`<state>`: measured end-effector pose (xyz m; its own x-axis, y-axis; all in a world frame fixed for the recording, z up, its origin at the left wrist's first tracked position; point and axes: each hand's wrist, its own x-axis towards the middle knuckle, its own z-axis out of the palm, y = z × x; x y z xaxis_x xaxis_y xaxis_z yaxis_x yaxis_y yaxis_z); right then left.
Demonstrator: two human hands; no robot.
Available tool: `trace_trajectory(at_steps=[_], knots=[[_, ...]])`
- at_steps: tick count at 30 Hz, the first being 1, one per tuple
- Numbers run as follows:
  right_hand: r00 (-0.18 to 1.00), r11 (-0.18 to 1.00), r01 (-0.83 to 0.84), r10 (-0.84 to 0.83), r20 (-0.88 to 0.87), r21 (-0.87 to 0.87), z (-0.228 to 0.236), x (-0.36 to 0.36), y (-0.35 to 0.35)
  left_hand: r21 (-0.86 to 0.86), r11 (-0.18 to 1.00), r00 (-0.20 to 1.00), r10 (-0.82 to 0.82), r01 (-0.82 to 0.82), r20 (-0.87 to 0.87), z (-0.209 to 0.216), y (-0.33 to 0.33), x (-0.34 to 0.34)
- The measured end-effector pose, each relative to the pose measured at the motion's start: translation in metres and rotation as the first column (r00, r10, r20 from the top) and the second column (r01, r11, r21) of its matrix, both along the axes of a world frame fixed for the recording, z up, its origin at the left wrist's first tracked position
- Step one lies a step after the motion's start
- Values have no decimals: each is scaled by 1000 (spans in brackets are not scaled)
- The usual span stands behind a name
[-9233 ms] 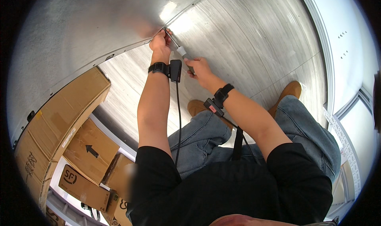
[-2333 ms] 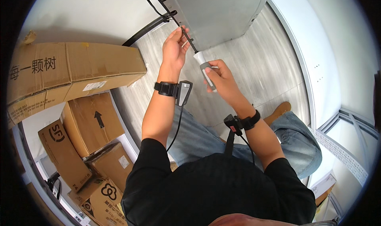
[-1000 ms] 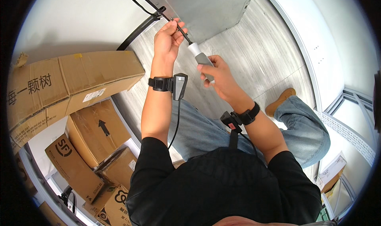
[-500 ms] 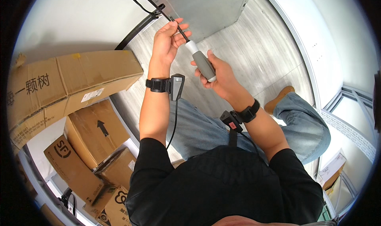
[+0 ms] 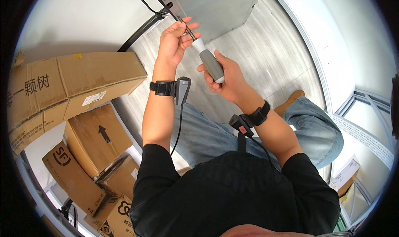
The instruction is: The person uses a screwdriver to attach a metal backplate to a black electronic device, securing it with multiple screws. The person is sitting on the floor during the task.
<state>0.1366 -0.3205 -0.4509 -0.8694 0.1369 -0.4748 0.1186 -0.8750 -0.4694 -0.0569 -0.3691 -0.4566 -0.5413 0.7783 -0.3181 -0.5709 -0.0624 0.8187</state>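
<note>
A screwdriver (image 5: pixel 211 65) with a grey handle, a white collar and a thin dark shaft slants up and to the left in front of me. My right hand (image 5: pixel 229 75) is closed round its handle, with the thumb along the side. Near the far end of the shaft, my left hand (image 5: pixel 173 39) holds it between thumb and forefinger while the other fingers are spread. Just beyond the tip runs a black rail (image 5: pixel 170 11) along the edge of a grey metal panel (image 5: pixel 216 12). Whether the tip touches the rail I cannot tell.
A long cardboard box (image 5: pixel 95 77) lies at the left, above several stacked boxes (image 5: pixel 97 137). A black cable (image 5: pixel 143 2) hangs by the rail. White frame parts (image 5: pixel 365 137) stand at the right. Pale wood-look floor (image 5: pixel 270 50) shows ahead.
The screwdriver and my right hand have shifted slightly up and left. The left hand keeps its hold near the tip. The whole view has moved a little.
</note>
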Motion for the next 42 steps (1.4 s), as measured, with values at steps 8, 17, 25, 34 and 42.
trace_trajectory(at_steps=[8,17,25,34,42], knots=[[964,890,51,-162,209,454,9,-5,-13,-168,982,988,60,-84,-142,-16,5,-8],[989,998,52,-57,138,36,3,-6,-2,45,999,999,10,-12,35,-11,4,-9],[975,975,104,-139,176,196,8,-7,-5,-9,994,990,108,-107,87,-12,17,-15],[981,930,97,-150,124,354,14,22,8,4,994,990,112,-113,82,-16,19,-15],[936,797,-53,-171,308,602,67,89,88,-112,974,980,-198,197,-4,-37,27,48]])
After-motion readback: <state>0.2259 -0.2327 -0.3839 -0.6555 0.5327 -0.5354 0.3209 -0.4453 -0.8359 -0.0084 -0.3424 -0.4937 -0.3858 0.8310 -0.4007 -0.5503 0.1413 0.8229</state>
